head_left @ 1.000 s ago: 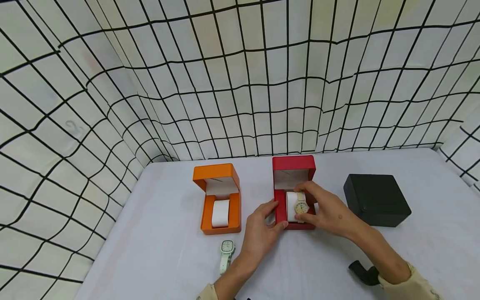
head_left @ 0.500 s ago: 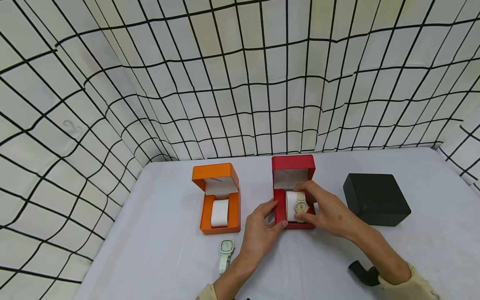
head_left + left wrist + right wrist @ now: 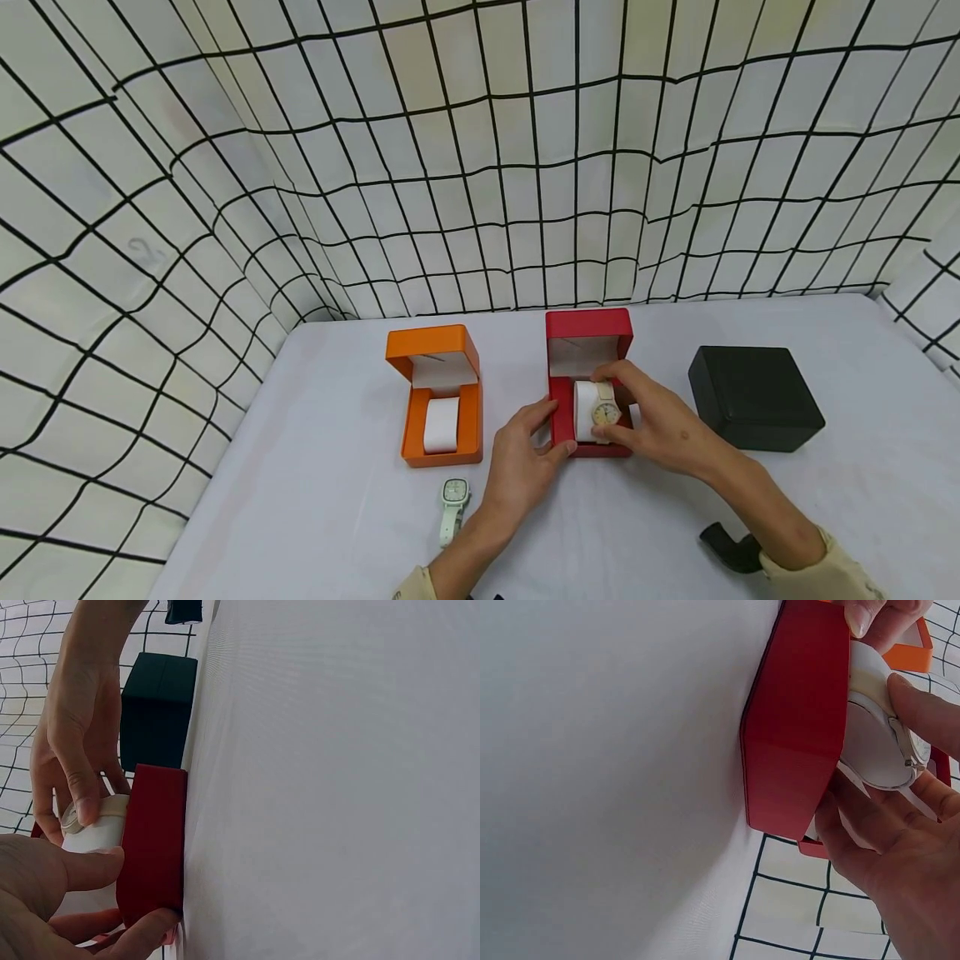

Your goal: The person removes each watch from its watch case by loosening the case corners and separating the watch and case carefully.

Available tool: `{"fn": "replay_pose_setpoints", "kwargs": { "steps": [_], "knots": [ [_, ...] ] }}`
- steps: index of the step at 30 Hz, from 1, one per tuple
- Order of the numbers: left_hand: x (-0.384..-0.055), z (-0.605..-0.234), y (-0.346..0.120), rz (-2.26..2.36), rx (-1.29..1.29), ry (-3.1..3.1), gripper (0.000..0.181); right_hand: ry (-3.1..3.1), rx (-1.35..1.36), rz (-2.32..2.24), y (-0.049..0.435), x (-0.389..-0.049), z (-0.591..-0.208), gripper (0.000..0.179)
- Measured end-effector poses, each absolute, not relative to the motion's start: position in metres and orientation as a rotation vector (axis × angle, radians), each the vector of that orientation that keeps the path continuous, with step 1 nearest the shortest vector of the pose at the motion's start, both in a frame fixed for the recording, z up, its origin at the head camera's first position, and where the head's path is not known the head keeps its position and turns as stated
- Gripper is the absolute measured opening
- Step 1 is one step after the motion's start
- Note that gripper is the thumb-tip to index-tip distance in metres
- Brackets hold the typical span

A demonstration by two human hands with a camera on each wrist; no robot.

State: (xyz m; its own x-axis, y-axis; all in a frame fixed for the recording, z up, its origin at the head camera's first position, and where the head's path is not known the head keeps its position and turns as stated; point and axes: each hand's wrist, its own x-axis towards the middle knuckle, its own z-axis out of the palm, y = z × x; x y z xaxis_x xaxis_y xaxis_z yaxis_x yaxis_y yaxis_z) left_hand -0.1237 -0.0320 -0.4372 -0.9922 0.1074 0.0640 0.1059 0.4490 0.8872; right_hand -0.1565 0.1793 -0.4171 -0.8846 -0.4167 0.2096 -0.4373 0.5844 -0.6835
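Observation:
The red watch box (image 3: 588,323) stands with its lid raised, a white cushion (image 3: 584,414) inside it. Around the cushion's right part lies a wristwatch (image 3: 604,413) with a pale cream strap and yellowish dial. My right hand (image 3: 670,427) pinches this watch, thumb below the dial and index finger above it. Seen from the right wrist, the strap (image 3: 868,684) wraps the cushion, which projects above the red box wall (image 3: 799,727). My left hand (image 3: 519,468) grips the box at its left side and front corner. In the left wrist view its thumb reaches the cushion (image 3: 97,838).
To the left, an orange watch box (image 3: 431,340) stands with its lid up and a bare white cushion (image 3: 441,425). A mint-green wristwatch (image 3: 453,493) lies before it. At the right are a closed black box (image 3: 757,396) and a curved black object (image 3: 731,548). Black netting (image 3: 536,169) rises behind.
Both hands keep their places on the red box and the watch. The whole head view shifts only very slightly.

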Motion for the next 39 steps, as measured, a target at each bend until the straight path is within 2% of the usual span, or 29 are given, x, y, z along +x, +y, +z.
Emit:
{"fn": "replay_pose_setpoints", "kwargs": {
  "steps": [8,16,39],
  "knots": [
    [-0.1245,-0.4349,-0.0311,1.640,0.197,2.675,0.059,-2.772,0.738,1.270,0.1802,-0.1572,-0.4146,0.065],
    [-0.1250,-0.4357,-0.0316,1.628,0.199,2.681,0.060,-2.726,0.664,1.562,0.1834,-0.1584,-0.4091,0.063],
    [-0.1231,-0.4295,-0.0313,1.446,0.240,2.740,0.057,-2.681,0.623,1.438,0.1795,-0.1494,-0.4152,0.068]
  ]
}}
